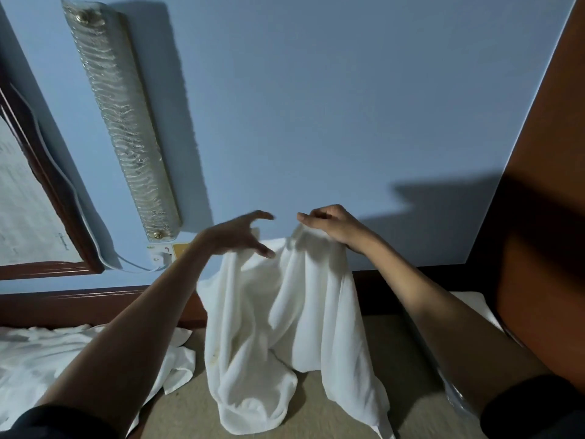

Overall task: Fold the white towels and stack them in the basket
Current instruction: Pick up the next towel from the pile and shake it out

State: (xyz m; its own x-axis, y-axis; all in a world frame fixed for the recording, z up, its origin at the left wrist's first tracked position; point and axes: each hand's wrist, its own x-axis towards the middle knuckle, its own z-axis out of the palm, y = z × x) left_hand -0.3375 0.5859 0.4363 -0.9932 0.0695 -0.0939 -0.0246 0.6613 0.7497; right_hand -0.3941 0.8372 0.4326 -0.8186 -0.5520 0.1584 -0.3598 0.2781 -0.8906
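A white towel hangs in loose folds in the middle of the view, its lower end resting on the beige surface. My right hand grips its top edge, holding it up. My left hand hovers just left of that edge with fingers and thumb spread apart, holding nothing. A second heap of white cloth lies crumpled at the lower left. No basket is in view.
A blue wall fills the background with a long glass light fixture and a wood-framed picture at the left. A dark wooden headboard runs behind the cloth. A brown wooden panel stands at the right.
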